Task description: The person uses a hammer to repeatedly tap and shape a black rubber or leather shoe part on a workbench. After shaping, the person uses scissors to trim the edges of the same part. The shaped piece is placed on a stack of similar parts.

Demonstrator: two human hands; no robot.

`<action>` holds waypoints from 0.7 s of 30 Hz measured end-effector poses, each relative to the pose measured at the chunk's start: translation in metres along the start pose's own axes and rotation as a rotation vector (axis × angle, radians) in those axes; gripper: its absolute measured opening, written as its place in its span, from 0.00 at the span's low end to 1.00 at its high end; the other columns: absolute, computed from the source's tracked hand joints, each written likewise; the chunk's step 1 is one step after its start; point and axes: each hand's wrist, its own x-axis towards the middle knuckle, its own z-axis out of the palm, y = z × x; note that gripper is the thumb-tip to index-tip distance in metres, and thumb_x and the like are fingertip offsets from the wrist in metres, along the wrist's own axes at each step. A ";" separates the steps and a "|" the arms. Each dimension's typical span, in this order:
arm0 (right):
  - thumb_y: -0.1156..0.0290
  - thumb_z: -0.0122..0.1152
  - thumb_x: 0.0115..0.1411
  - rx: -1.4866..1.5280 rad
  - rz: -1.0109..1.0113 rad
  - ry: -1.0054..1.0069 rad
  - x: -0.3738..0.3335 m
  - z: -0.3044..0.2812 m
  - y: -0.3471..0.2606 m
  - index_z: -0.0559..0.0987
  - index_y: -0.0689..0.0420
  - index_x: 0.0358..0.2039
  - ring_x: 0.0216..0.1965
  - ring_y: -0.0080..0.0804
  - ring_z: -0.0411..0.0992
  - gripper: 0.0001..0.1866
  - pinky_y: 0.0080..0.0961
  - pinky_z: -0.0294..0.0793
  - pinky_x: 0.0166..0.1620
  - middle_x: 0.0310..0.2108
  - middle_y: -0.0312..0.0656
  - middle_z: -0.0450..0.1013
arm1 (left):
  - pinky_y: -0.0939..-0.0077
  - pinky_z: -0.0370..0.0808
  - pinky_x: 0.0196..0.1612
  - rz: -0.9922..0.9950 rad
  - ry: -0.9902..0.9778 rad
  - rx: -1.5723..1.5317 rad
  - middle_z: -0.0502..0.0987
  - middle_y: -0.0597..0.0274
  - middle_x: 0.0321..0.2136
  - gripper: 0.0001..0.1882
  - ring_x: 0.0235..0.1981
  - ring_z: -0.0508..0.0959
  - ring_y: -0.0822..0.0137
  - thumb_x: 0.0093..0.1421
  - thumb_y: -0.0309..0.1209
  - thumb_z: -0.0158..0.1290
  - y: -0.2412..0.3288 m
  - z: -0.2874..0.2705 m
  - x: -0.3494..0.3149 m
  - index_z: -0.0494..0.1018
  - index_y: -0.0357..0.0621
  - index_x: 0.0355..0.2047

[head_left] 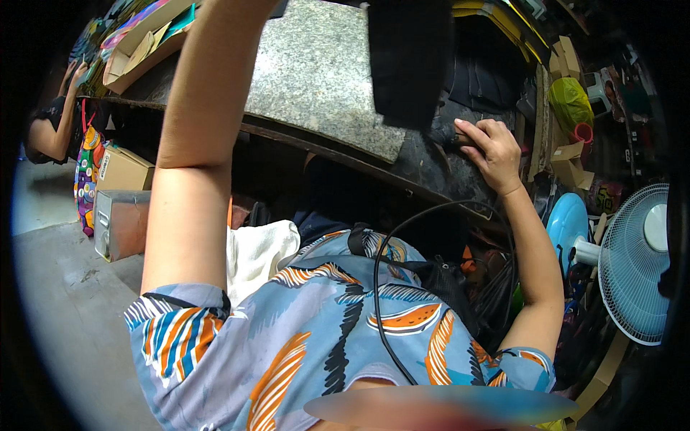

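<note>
My left forearm (205, 108) reaches up past the upper edge, so my left hand is out of view. At the right of the workbench my right hand (492, 151) has its thumb and forefinger curled round a small dark thing I cannot make out. Just left of those fingers a flat black piece (410, 65), perhaps cloth or leather, covers part of a speckled grey stone slab (316, 79). Folded black sheets (478, 82) lie beyond my right hand.
A cardboard tray (136, 57) stands at the far left, with another person's arm (61, 126) past it. Boxes (123, 171) sit below. A black cable (376, 287) loops over my front. To the right is a fan (636, 266) beside a yellow-green bag (570, 100).
</note>
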 end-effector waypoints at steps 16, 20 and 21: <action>0.58 0.65 0.54 -0.032 -0.022 0.017 -0.001 0.003 0.005 0.78 0.33 0.55 0.35 0.35 0.71 0.25 0.31 0.73 0.38 0.33 0.35 0.70 | 0.57 0.74 0.52 -0.623 -0.424 -0.329 0.77 0.48 0.45 0.33 0.49 0.76 0.48 0.57 0.38 0.60 0.125 0.092 -0.134 0.61 0.48 0.61; 0.55 0.62 0.57 -0.011 -0.021 0.013 0.001 0.003 0.009 0.77 0.34 0.56 0.35 0.35 0.71 0.24 0.30 0.74 0.38 0.33 0.35 0.71 | 0.60 0.74 0.49 -0.591 -0.496 -0.478 0.76 0.51 0.47 0.32 0.48 0.77 0.53 0.58 0.36 0.60 0.138 0.077 -0.131 0.62 0.51 0.61; 0.55 0.62 0.58 -0.004 -0.011 0.009 0.002 0.003 0.009 0.77 0.34 0.56 0.35 0.35 0.71 0.24 0.30 0.74 0.38 0.32 0.35 0.71 | 0.61 0.74 0.49 -0.604 -0.562 -0.492 0.76 0.51 0.47 0.31 0.48 0.77 0.53 0.59 0.36 0.60 0.141 0.072 -0.130 0.63 0.51 0.61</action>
